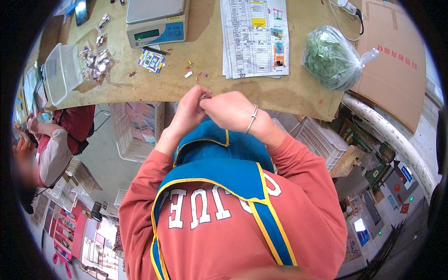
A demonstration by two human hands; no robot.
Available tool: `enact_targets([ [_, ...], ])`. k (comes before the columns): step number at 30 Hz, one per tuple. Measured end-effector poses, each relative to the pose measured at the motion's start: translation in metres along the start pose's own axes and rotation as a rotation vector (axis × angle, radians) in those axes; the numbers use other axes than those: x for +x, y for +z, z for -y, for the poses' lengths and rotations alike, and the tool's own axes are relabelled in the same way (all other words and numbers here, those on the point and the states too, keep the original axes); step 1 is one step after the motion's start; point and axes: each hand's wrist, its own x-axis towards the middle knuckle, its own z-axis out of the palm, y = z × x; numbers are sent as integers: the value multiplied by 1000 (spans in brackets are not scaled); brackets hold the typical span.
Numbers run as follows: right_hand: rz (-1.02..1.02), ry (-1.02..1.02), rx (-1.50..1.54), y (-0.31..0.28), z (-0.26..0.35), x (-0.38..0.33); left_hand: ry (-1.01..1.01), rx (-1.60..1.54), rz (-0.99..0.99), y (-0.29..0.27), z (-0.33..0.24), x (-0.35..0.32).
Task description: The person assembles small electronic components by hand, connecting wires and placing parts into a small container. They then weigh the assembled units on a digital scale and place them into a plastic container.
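At the table's near edge my two hands meet, just over the blue apron with yellow trim (205, 170). My left hand (186, 112) is closed, thumb and fingertips pinched. Against it my right hand (231, 111) is closed too, knuckles up and a bracelet (252, 119) on its wrist. A bit of something small and pale shows between the fingertips, too hidden to name. Beyond my hands, several tiny coloured pieces (199, 73) lie on the table, with a small white piece (188, 74) beside them. A colourful printed card (151, 61) rests to their left.
A digital scale (156, 35) stands at the back, right of small clear packets (97, 65) and a clear plastic tub (60, 74). Printed sheets (254, 42) and a bag of green items (329, 58) lie rightward. Crates (135, 151) stand below; another person (53, 149) sits left.
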Motion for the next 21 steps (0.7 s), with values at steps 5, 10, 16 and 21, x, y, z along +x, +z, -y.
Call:
enact_targets([
  [5,-388,-91,300,1,-4,-12,46,-25,-33,-3,-9,-3],
  [10,-531,-83,414,17,-3,-7,86,-6,-34,-2,-13,0],
  [16,-587,-106,354,22,-2,-2,87,9,-37,-2,-14,1],
  [21,-609,-99,473,18,2,-10,78,-37,-46,0,-13,0],
])
